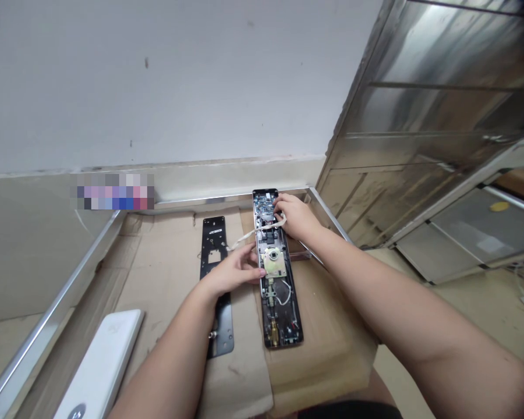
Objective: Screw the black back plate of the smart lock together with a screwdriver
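Note:
An opened electronic door lock panel (294, 317), long and black, lies on cardboard with its inside facing up. It shows a circuit board at the far end, a square-holed metal mechanism in the middle and a brass-coloured part at the near end. My left hand (233, 270) grips the panel's left edge beside the mechanism. At the circuit board, my right hand (294, 214) has its fingers drawn in; what lies between the fingertips is hidden. A white cable (248, 234) runs from a black mounting plate (224, 329) across the panel to just below my right fingers.
A white cover (107, 349) lies at the left on the cardboard (166, 279). The bench has a raised metal rim (48, 323) and stands against a wall (179, 87). Metal cabinets (397, 157) rise at the right. A small clear item (300, 255) lies right of the panel.

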`<move>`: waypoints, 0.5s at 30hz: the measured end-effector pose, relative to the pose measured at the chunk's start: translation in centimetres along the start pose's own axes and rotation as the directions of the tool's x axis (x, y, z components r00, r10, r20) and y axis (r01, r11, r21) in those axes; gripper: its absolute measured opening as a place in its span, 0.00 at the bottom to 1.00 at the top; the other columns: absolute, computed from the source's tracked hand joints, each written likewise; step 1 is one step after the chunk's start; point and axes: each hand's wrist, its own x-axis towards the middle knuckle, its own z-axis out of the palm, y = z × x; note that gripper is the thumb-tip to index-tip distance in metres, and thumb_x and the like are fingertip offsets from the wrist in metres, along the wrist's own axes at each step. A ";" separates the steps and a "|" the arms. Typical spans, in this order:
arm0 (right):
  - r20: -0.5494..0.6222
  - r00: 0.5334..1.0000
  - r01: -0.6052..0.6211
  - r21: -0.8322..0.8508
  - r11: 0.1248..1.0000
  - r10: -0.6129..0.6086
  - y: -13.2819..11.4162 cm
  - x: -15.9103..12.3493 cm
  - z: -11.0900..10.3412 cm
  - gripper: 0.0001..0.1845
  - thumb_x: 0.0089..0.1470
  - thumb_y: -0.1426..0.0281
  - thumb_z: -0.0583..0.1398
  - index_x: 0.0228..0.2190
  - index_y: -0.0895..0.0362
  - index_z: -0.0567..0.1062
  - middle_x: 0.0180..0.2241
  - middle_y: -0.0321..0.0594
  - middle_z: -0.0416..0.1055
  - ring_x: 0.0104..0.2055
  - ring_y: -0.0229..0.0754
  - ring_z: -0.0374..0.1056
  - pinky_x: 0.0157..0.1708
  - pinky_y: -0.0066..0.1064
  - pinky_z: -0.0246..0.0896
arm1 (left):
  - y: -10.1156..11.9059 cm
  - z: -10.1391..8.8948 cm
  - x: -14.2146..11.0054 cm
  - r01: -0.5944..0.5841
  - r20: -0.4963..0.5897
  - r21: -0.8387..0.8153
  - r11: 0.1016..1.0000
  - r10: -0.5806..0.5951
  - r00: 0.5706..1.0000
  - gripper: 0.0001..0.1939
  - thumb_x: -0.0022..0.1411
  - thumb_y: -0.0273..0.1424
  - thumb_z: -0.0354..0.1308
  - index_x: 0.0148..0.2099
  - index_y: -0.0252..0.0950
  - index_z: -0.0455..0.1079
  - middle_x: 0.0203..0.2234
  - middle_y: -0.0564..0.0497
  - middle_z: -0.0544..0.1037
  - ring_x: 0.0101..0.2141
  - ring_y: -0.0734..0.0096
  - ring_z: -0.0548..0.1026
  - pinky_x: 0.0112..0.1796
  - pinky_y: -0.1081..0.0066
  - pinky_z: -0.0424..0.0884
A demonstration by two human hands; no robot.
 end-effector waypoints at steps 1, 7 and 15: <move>-0.003 1.000 -0.011 0.008 1.000 0.011 0.0 0.0 0.0 0.06 0.52 0.78 0.59 0.30 0.58 0.76 0.44 0.47 0.74 0.50 0.49 0.69 0.52 0.39 0.64 | 0.0 0.0 0.0 0.001 -0.006 0.001 1.000 -0.001 1.000 0.39 0.54 0.30 0.72 0.66 0.43 0.63 0.43 0.48 0.70 0.36 0.70 0.76 0.43 0.59 0.74; -0.019 0.998 -0.058 0.070 0.996 0.059 0.1 0.1 0.0 0.05 0.51 0.79 0.60 0.28 0.58 0.76 0.42 0.45 0.73 0.45 0.46 0.71 0.47 0.36 0.66 | 0.0 0.0 -0.1 0.015 -0.025 -0.001 1.000 -0.015 1.000 0.41 0.54 0.31 0.72 0.67 0.44 0.60 0.43 0.48 0.69 0.37 0.69 0.77 0.41 0.62 0.76; -0.021 0.997 -0.076 0.094 0.993 0.078 0.1 0.0 0.1 0.06 0.51 0.78 0.59 0.28 0.58 0.75 0.43 0.44 0.72 0.43 0.44 0.71 0.45 0.34 0.66 | 0.1 0.1 -0.1 0.028 -0.025 -0.015 1.000 -0.028 0.999 0.42 0.54 0.30 0.73 0.67 0.44 0.60 0.43 0.48 0.69 0.37 0.69 0.77 0.41 0.63 0.76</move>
